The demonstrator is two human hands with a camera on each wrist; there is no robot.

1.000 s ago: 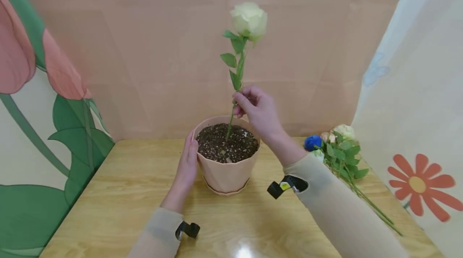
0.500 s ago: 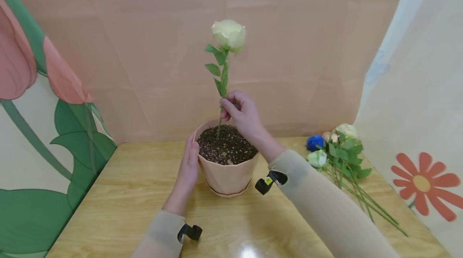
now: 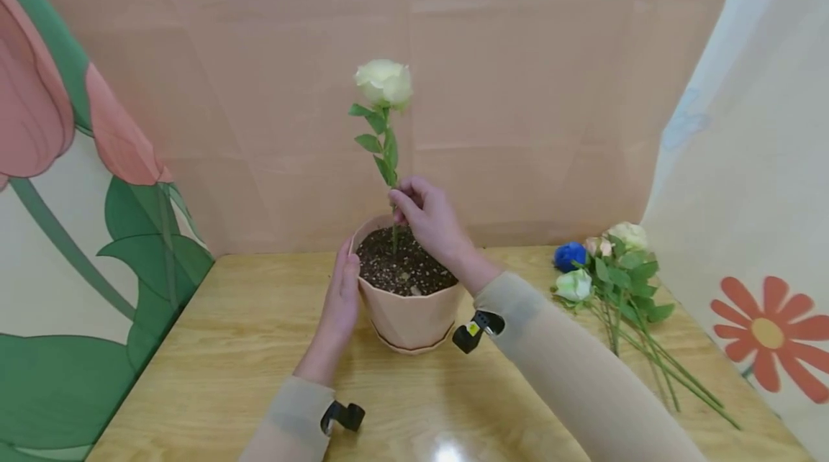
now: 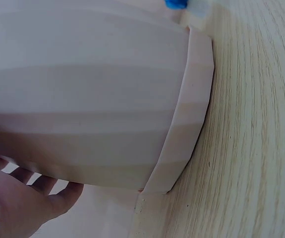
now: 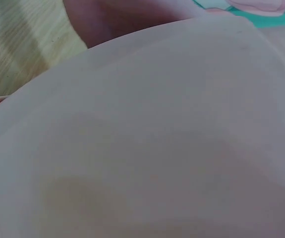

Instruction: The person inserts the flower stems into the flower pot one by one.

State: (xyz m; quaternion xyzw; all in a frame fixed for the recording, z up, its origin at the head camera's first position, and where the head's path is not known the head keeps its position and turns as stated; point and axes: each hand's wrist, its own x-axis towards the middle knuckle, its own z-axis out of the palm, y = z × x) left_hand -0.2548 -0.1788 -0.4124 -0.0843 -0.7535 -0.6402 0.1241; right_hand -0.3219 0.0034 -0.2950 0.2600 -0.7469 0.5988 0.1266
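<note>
A white rose (image 3: 383, 82) with green leaves stands upright in the head view, its lower stem in the dark soil (image 3: 414, 268) of a pink faceted flowerpot (image 3: 411, 314). The thumb and fingers of my right hand (image 3: 430, 221) pinch the stem just above the soil. At the pot's left side, my left hand (image 3: 340, 293) rests along the wall with fairly straight fingers. The left wrist view has the left fingers (image 4: 43, 191) touching the pot wall (image 4: 97, 94). Pot wall (image 5: 152, 134) fills most of the right wrist view, so the right fingers are hidden there.
On the right of the wooden table (image 3: 259, 318) lies a bunch of flowers: a blue one (image 3: 570, 256), a pale green-white rose (image 3: 573, 286), and others with long stems (image 3: 686, 376). A pink backdrop (image 3: 291, 124) stands behind the pot.
My right hand has moved left and down with the rose, whose stem now stands more upright and its bloom lower. The left hand stays against the pot.
</note>
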